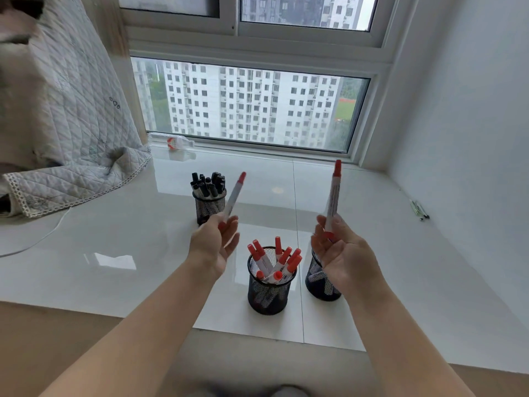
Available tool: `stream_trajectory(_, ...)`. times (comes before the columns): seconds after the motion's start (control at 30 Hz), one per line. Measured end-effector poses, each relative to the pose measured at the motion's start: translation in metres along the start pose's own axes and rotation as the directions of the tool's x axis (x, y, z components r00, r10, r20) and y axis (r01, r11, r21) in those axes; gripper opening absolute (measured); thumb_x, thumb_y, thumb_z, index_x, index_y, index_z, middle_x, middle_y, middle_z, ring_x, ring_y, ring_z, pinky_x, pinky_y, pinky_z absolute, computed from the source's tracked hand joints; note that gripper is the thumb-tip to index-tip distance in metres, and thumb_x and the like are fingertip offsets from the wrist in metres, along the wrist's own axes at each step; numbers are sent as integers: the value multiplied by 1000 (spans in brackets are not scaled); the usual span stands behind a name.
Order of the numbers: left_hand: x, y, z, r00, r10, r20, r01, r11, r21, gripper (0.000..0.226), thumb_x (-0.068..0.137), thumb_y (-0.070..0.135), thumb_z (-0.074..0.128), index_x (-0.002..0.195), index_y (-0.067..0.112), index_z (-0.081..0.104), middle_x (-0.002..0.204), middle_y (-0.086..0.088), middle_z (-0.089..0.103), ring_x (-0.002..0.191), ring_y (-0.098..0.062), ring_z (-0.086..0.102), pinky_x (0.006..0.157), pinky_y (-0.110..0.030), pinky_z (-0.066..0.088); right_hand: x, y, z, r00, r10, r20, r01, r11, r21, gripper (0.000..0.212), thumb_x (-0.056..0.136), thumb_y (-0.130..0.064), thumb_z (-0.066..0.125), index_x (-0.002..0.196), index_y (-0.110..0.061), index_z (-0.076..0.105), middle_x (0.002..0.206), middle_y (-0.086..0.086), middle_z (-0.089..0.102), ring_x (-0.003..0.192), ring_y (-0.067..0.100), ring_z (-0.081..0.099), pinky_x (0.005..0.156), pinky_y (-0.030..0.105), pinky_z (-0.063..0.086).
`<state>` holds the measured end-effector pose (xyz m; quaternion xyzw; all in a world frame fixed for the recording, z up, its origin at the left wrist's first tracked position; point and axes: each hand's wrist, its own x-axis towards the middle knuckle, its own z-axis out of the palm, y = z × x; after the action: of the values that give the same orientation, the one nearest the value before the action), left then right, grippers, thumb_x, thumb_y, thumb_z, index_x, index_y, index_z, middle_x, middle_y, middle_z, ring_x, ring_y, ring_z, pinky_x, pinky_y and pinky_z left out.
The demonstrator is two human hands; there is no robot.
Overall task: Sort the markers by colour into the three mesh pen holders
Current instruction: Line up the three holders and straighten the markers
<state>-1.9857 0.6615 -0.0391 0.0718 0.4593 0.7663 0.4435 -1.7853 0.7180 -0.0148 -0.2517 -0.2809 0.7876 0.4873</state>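
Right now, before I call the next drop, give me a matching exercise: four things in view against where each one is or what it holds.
Things:
1. far holder
2. middle holder
3. left hand
4. plastic bottle

Places or states:
A. lying on its side by the window
B. filled with red-capped markers
C. holding one red marker up above the sill
D. filled with black-capped markers

Pairs: 1-D, 2-B, 3-C, 4-A

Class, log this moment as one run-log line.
left hand: holds red marker | right hand: holds second red marker | red holder: part filled | black holder: filled
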Motion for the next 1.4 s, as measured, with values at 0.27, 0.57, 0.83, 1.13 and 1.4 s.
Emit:
stream_trajectory(0.27, -3, -18, -15, 948, 190, 254, -293, 833, 469, 9, 95, 14, 49, 100, 19, 55, 84, 5, 72, 89, -11, 69, 77, -30, 52, 0, 18, -13, 961, -268, 68, 243, 703, -668, 19, 82, -4, 65, 85, -20, 56, 85, -2, 71, 84, 13, 68, 71, 26, 54)
stream_trajectory(0.57, -10, -30, -24, 809, 431, 400, -572, 418, 706, 10, 89, 25, 59, 81, 31, 61, 76, 13, 64, 71, 8, 60, 65, -4, 40, -6, 44, -20, 869, -438, 229, 374, 277, -885, 28, 87, -15, 60, 71, -38, 55, 76, -11, 64, 78, 11, 63, 75, 36, 55)
stream_trajectory(0.83, -7, -35, -26, 793, 385, 472, -594, 315, 740, 21, 82, 21, 68, 92, 23, 50, 76, 16, 64, 66, 7, 64, 56, -5, 45, -7, 59, -29, 865, -350, 359, 396, 40, -917, 29, 78, -16, 71, 100, -16, 51, 81, -18, 57, 73, 1, 61, 68, 12, 47)
stream_trajectory(1.13, -9, -32, -17, 763, 462, 452, -577, 169, 799, 48, 85, 29, 65, 124, 21, 39, 87, 11, 55, 65, -5, 60, 64, -26, 44, -8, 56, -22, 819, -380, 431, 458, -23, -889, 32, 85, -5, 61, 113, -18, 51, 77, -16, 57, 72, 3, 59, 65, 11, 48)
stream_trajectory(1.4, -12, -32, -22, 624, 536, 568, -658, -30, 752, 66, 81, 26, 69, 137, 21, 34, 88, 14, 54, 57, -8, 60, 55, -24, 44, -8, 66, -28, 840, -167, 516, 488, -183, -853, 18, 91, -7, 49, 98, -12, 65, 92, -1, 64, 83, 13, 56, 73, 18, 42)
